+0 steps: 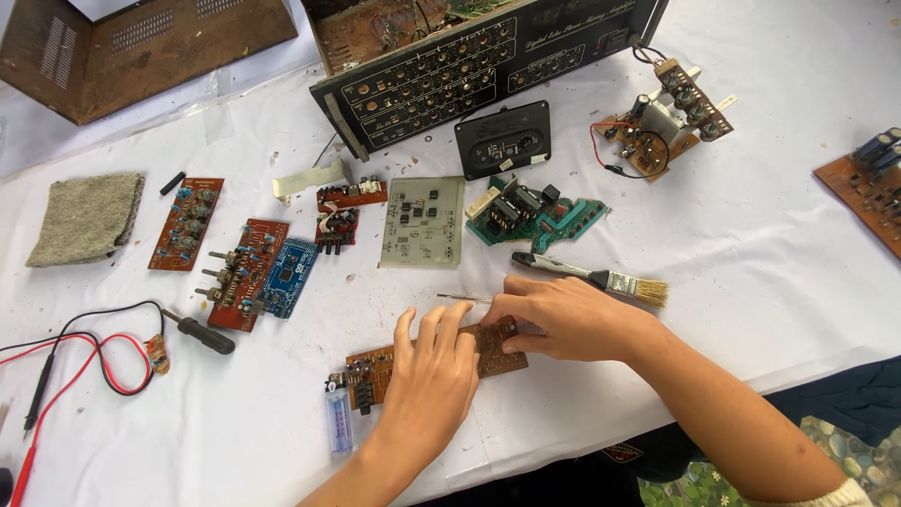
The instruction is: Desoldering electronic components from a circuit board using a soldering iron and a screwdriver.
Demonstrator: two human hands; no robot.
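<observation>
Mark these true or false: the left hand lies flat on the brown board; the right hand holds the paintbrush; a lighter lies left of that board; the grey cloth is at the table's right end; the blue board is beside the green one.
1. The left hand lies flat on the brown board. True.
2. The right hand holds the paintbrush. False: the brush lies on the table beyond it; the fingers pinch a thin metal tool.
3. A lighter lies left of the board. True.
4. The grey cloth is at the right end. False: it is far left.
5. The blue board is beside the green board. False: it adjoins a red-brown board.
</observation>
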